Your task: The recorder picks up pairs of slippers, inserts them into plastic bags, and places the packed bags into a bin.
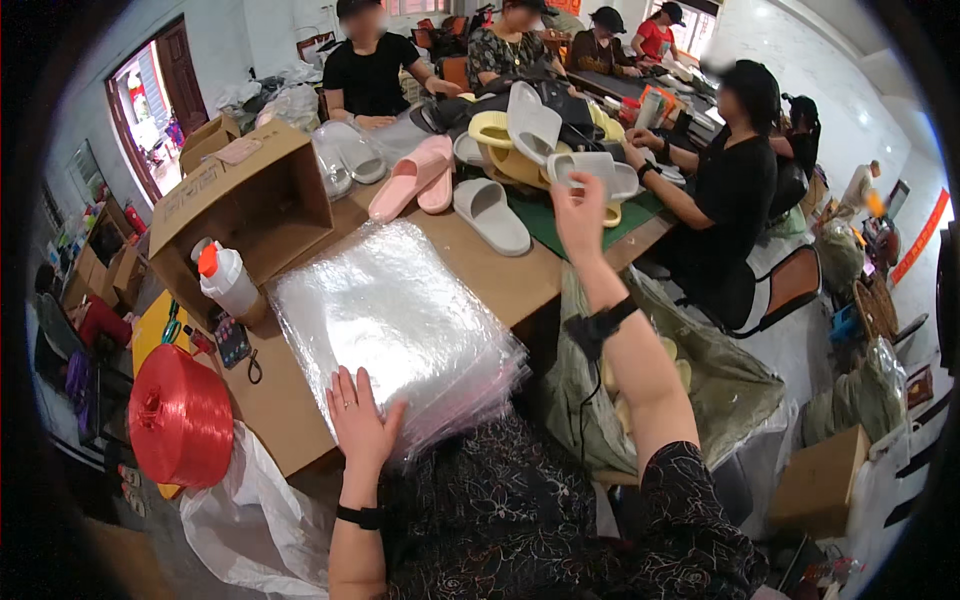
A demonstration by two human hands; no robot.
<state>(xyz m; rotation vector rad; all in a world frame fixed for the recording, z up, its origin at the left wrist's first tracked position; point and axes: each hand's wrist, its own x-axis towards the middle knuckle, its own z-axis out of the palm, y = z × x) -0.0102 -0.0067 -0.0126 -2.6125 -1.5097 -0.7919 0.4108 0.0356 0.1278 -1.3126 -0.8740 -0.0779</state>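
My left hand (362, 420) lies flat with its fingers spread on a stack of clear plastic bags (385, 300) at the table's near edge. Stretched out ahead, my right hand (580, 215) has its fingers closed at the edge of a pale grey slide slipper (625, 180), by the pile. The fingertips are partly hidden. Yellow slippers (510, 160) and an upright grey slipper (533, 122) are heaped just beyond. Left of my right hand lie a single grey slipper (492, 217) and a pair of pink slippers (412, 180).
An open cardboard box (235, 190) lies on its side at the left, near a bottle with an orange cap (228, 280), a phone (231, 342) and a red twine spool (180, 415). A lined sack (730, 400) stands below the table at right. Several co-workers sit around.
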